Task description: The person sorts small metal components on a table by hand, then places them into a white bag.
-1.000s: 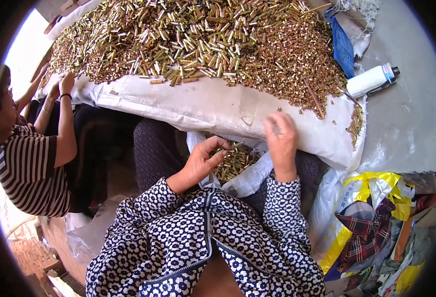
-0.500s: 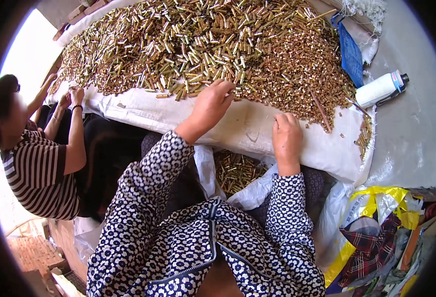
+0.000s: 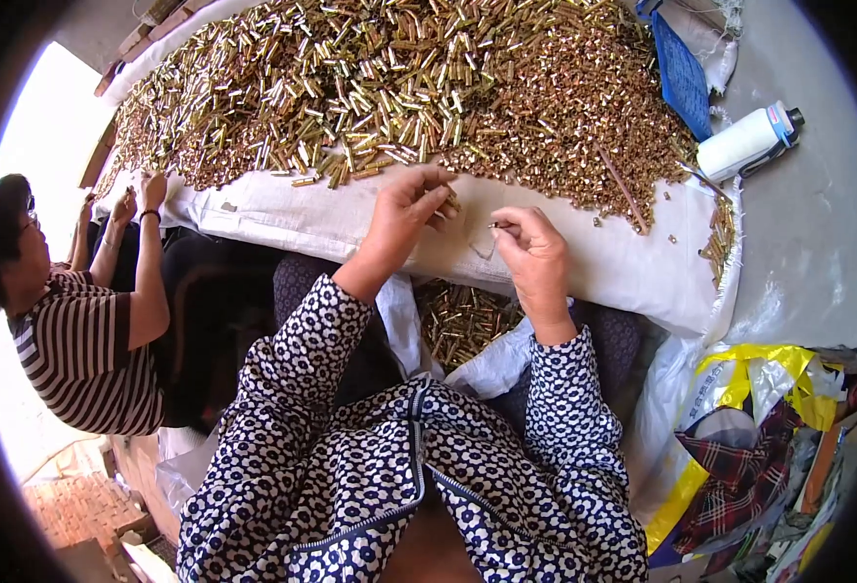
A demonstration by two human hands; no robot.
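My left hand (image 3: 404, 216) is closed over the near edge of the cloth-covered table, with a few small gold-coloured metal tubes (image 3: 451, 204) showing at its fingertips. To its right, my right hand (image 3: 535, 255) pinches a small metal piece (image 3: 498, 225) between thumb and fingers; its exact kind is too small to tell. The two hands are a short gap apart. Beyond them spreads a heap of gold-coloured metal tubes (image 3: 350, 92), and at its right lies a heap of small nut-like metal pieces (image 3: 584, 126). Below my hands, a white sack (image 3: 494, 367) holds more tubes (image 3: 462, 321).
A thin rod (image 3: 623, 191) lies on the right heap. Farther right are a blue flat piece (image 3: 681, 78) and a white bottle (image 3: 747, 143). A co-worker in a striped shirt (image 3: 88, 340) sits at left. A yellow-and-white bag (image 3: 720, 389) with plaid cloth stands lower right.
My right hand has moved left and up towards my left hand, and a small metal piece now shows in its fingertips. My left hand has turned slightly, showing tubes in it.
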